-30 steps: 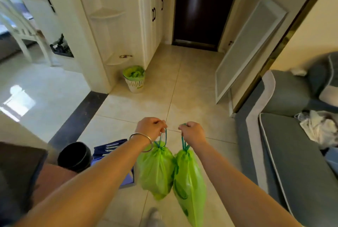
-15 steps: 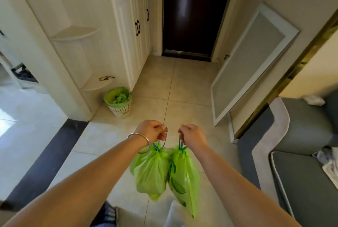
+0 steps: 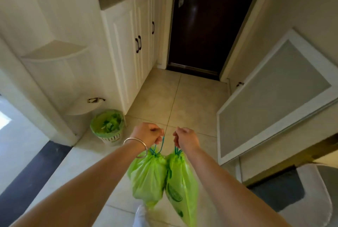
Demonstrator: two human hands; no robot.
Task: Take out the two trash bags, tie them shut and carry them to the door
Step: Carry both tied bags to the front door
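Observation:
Two green trash bags hang side by side in front of me, both cinched shut by teal drawstrings. My left hand [image 3: 148, 134], with a silver bangle on the wrist, grips the drawstring of the left bag [image 3: 147, 179]. My right hand [image 3: 186, 139] grips the drawstring of the right bag [image 3: 182, 188], which hangs a little lower. The bags touch each other above the tiled floor. The dark door [image 3: 203, 20] stands closed straight ahead at the end of the hallway.
A white bin with a green liner [image 3: 108, 128] sits on the floor at the left by corner shelves. White cabinets [image 3: 131, 43] line the left wall. A white framed panel [image 3: 274, 95] leans against the right wall. A grey sofa corner [image 3: 314, 195] is at the lower right.
I have walked forward down the hallway with both bags: the door and cabinets are nearer and larger, the bin has slid towards me on the left, and the sofa has dropped out to the right.

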